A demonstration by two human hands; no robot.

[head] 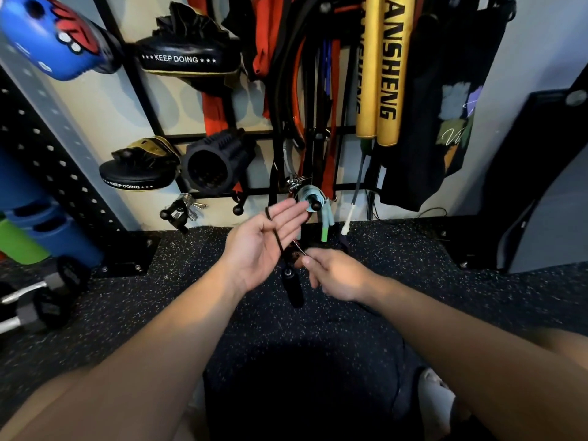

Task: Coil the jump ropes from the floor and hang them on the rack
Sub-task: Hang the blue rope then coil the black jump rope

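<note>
A black jump rope [275,232] runs across the open palm of my left hand [265,245], looped over the fingers, with its black handle [292,286] dangling below the palm. My right hand [334,276] is beside it, fingers pinched on the thin cord near the handle. Just beyond my fingertips, the black wall rack [222,194] has ball-tipped pegs; one peg [316,205] carries a coiled pale-blue jump rope [307,195] with green-tipped handles hanging down.
On the rack hang focus pads [187,55], a black roller [213,163], keys [187,210], resistance bands and gold padded sticks [386,68]. A perforated black upright [47,160] and dumbbells [41,300] stand left, a dark panel [534,173] right. Speckled rubber flooring lies below.
</note>
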